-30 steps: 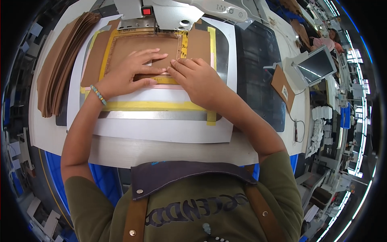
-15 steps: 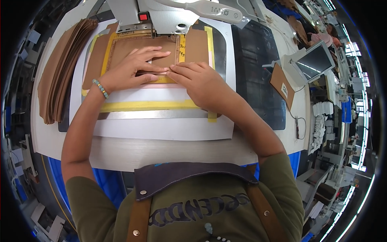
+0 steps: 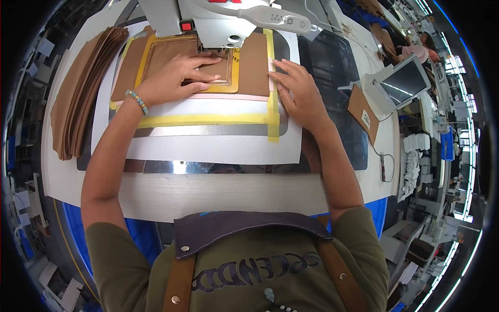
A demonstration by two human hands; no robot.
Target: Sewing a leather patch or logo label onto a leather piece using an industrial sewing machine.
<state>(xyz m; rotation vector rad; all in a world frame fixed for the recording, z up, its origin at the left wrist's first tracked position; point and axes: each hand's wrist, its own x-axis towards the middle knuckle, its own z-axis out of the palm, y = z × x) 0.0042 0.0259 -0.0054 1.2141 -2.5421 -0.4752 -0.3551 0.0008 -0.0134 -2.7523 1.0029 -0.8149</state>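
Observation:
My left hand (image 3: pixel 179 78) lies with outstretched fingers on a brown panel (image 3: pixel 167 52) inside a yellow rectangular frame (image 3: pixel 228 88). Its fingertips reach close to the sewing machine head (image 3: pixel 221 28) above the panel. To the right, my right hand (image 3: pixel 300 92) has its fingers extended, the tips touching the yellow tape strip (image 3: pixel 270 49) along the right edge of the brown backing (image 3: pixel 253 62). Frame and backing rest on a white sheet (image 3: pixel 218 151) with a grey plate under the tape. Neither hand grips anything.
A stack of brown panels (image 3: pixel 86 93) stands at the left. On the right are a dark glossy plate (image 3: pixel 332 99), a brown card with a white label (image 3: pixel 359 109), a tilted screen (image 3: pixel 405 80) and a small tool (image 3: pixel 383 169). A light wand (image 3: pixel 275 18) hangs above.
The white sheet with the frame and backing has shifted away from me, under the machine. My right hand has moved from the frame's near edge to the backing's right edge. My left hand stays on the panel.

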